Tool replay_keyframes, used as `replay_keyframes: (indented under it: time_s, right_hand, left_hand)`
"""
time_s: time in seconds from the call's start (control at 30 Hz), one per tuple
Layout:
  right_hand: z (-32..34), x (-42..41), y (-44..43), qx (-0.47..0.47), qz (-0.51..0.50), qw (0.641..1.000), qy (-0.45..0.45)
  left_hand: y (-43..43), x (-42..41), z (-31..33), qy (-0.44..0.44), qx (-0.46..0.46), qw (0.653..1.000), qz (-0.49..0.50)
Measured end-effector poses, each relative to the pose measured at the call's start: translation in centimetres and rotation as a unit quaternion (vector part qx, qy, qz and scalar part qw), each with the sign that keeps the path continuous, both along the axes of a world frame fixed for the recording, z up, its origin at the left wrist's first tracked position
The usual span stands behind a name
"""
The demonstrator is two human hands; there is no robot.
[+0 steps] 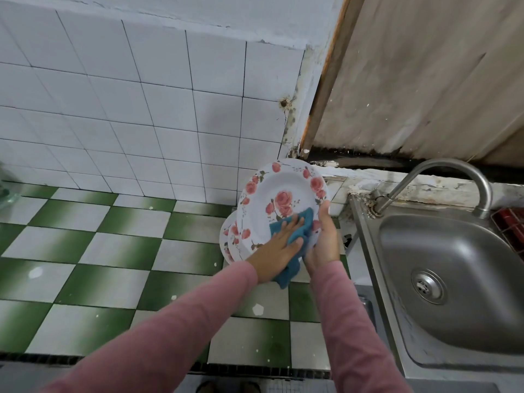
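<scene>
Above the green-checked worktop (85,251), open leftward and bounded rightward by the steel sink (365,245), your right hand (323,242) grips the rose plate (269,185) tilted up on edge, face toward you, while your left hand (276,251) presses the blue cloth (304,221) with flat fingers.

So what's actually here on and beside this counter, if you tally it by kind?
floral plates: 3 (one being wiped, two rims showing behind it)
blue cloth: 1
tap: 1
sink: 1
Total: 6
</scene>
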State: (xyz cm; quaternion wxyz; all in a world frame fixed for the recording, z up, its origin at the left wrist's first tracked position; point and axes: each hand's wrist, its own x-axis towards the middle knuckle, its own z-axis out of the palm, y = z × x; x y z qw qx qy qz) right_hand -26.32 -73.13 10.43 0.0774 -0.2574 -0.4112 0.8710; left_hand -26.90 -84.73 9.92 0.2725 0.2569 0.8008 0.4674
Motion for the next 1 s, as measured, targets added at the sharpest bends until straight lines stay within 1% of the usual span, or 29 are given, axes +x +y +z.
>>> replay_keyframes:
  time_s: [0.03, 0.07, 0.1, 0.2, 0.23, 0.3, 0.33, 0.43, 0.53, 0.57, 0.6, 0.67, 0.7, 0.77, 0.83, 0.9, 0.93, 1.0]
  right_hand:
    - [0.0, 0.0, -0.3, 0.004, 0.008, 1.000, 0.010]
    - [0.0, -0.1, -0.5, 0.003, 0.014, 1.000, 0.021]
    - [0.1, 0.0, -0.9, 0.000, 0.023, 0.999, 0.028]
    - [-0.3, 0.6, -1.8, -0.020, 0.062, 0.997, 0.042]
    - [-0.4, 0.9, -2.1, -0.026, 0.074, 0.996, 0.037]
    - [-0.8, 1.2, -2.2, -0.028, 0.084, 0.995, 0.039]
    - [-1.0, 1.0, -2.2, -0.022, 0.082, 0.996, 0.036]
    - [-0.2, 0.2, -2.6, 0.012, 0.071, 0.997, 0.013]
    - [-0.4, -0.6, -2.4, 0.038, 0.060, 0.997, 0.014]
    - [-0.4, -0.6, -2.4, 0.044, 0.067, 0.997, 0.024]
    - [-0.4, -0.7, -2.4, 0.051, 0.072, 0.995, 0.035]
    - [-0.1, -0.6, -2.6, 0.057, 0.080, 0.994, 0.054]
    - [0.3, -0.5, -2.8, 0.055, 0.086, 0.993, 0.061]
    - [1.1, -0.4, -2.9, 0.045, 0.091, 0.992, 0.069]
    - [1.5, -0.4, -2.9, 0.038, 0.106, 0.991, 0.068]
    - [1.5, -0.4, -3.0, 0.033, 0.117, 0.991, 0.050]
    - [1.4, -0.4, -3.1, 0.033, 0.113, 0.992, 0.045]
    - [1.3, -0.5, -3.0, 0.025, 0.102, 0.993, 0.056]
  left_hand:
    - [0.4, -0.3, 0.1, -0.039, 0.043, 0.998, 0.025]
    - [0.6, -0.7, 0.2, -0.052, 0.068, 0.995, 0.042]
    - [0.7, -1.2, 0.3, -0.029, 0.064, 0.997, 0.043]
    - [0.4, -3.4, -0.1, 0.106, -0.051, 0.992, 0.038]
    - [-0.1, -4.3, -0.2, 0.117, -0.070, 0.989, 0.062]
    - [-1.0, -5.5, -0.6, 0.088, -0.085, 0.985, 0.119]
    - [-1.3, -5.5, -0.7, 0.081, -0.086, 0.985, 0.127]
    - [-0.4, -3.4, -0.7, 0.043, -0.029, 0.990, 0.133]
    - [0.8, -1.8, -0.6, 0.062, 0.023, 0.996, 0.056]
    - [1.0, -1.9, -0.7, 0.044, 0.056, 0.996, 0.060]
    - [1.3, -2.0, -0.4, 0.026, 0.094, 0.992, 0.084]
    - [1.9, -2.2, 0.6, 0.013, 0.144, 0.977, 0.157]
    - [2.2, -2.4, 1.3, 0.032, 0.148, 0.970, 0.189]
    - [2.2, -3.5, 2.7, 0.079, 0.138, 0.965, 0.210]
    - [1.6, -5.3, 3.4, 0.124, 0.105, 0.962, 0.219]
    - [1.0, -6.2, 3.4, 0.138, 0.066, 0.962, 0.227]
    - [1.0, -6.0, 3.2, 0.146, 0.054, 0.964, 0.215]
    - [1.0, -4.6, 2.5, 0.178, 0.059, 0.970, 0.156]
